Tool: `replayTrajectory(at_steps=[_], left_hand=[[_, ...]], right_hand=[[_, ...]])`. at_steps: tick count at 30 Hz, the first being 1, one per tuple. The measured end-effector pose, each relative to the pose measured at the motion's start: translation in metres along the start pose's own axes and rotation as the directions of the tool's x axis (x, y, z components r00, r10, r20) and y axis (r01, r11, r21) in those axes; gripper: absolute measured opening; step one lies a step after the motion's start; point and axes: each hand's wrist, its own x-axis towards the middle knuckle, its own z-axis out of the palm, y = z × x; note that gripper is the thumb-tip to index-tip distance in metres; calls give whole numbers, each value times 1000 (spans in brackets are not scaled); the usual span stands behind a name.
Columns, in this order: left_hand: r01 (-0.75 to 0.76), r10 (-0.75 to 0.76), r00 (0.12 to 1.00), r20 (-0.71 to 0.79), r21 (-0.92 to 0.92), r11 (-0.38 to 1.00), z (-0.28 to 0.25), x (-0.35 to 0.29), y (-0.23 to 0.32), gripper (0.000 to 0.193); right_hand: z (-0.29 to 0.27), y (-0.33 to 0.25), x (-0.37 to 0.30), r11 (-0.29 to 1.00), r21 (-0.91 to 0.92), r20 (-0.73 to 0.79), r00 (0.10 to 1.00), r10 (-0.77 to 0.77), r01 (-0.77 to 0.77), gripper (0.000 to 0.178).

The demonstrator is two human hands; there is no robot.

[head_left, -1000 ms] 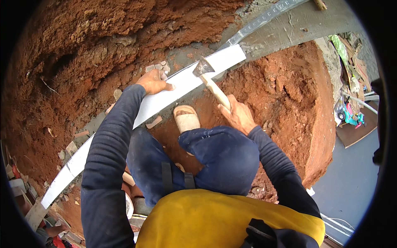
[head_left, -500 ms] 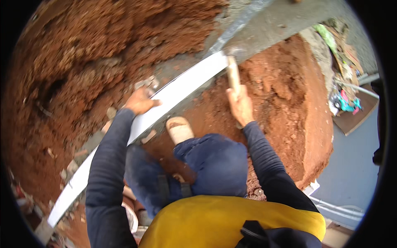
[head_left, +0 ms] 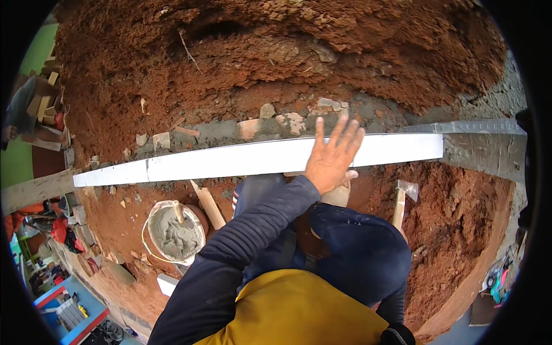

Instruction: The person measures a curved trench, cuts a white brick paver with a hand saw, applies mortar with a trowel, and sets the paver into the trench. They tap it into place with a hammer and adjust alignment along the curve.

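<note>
A long white strip (head_left: 230, 161) runs across the view along a low mortared edge, with a dark joint line towards its left end. My left hand (head_left: 330, 158) lies flat on it right of the middle, fingers spread and pointing away from me. Low beside my right knee, my right hand (head_left: 404, 232) is mostly hidden by the trouser leg. From it rises the wooden handle of a hatchet-like tool (head_left: 399, 208), whose flared metal head is uppermost, short of the strip. A metal straightedge (head_left: 477, 127) extends beyond the strip's right end.
A bucket of grey mortar (head_left: 173, 253) with a wooden-handled tool in it stands left of my legs, near a wooden plank (head_left: 208, 204). Red earth (head_left: 276, 63) banks up behind the strip. Broken brick pieces (head_left: 249, 129) lie along its far side. Another person (head_left: 35, 103) is at far left.
My view has turned, so the strip now lies nearly level. My left hand has shifted right along it and flattened out. The hatchet-like tool has dropped from the strip's right end towards my knee.
</note>
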Motion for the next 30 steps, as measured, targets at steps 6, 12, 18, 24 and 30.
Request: replayTrajectory(at_steps=[6, 12, 18, 24, 30], left_hand=[[-192, 200, 979, -43, 133, 972, 19, 16, -1, 98], [-132, 137, 988, -66, 72, 989, 25, 14, 2, 105], [-96, 97, 995, -23, 40, 995, 24, 17, 3, 102], [-44, 43, 998, 52, 22, 999, 24, 19, 5, 106], [-150, 141, 987, 74, 138, 979, 23, 22, 6, 88]], right_hand=[[0, -19, 37, 468, 626, 733, 675, -83, -623, 56], [37, -57, 67, 320, 751, 560, 814, 155, -578, 53], [57, -80, 63, 388, 715, 588, 800, 116, -582, 52], [50, -73, 58, 499, 709, 545, 836, 61, -499, 51], [3, -91, -11, 938, 211, 152, 957, 248, -276, 49]])
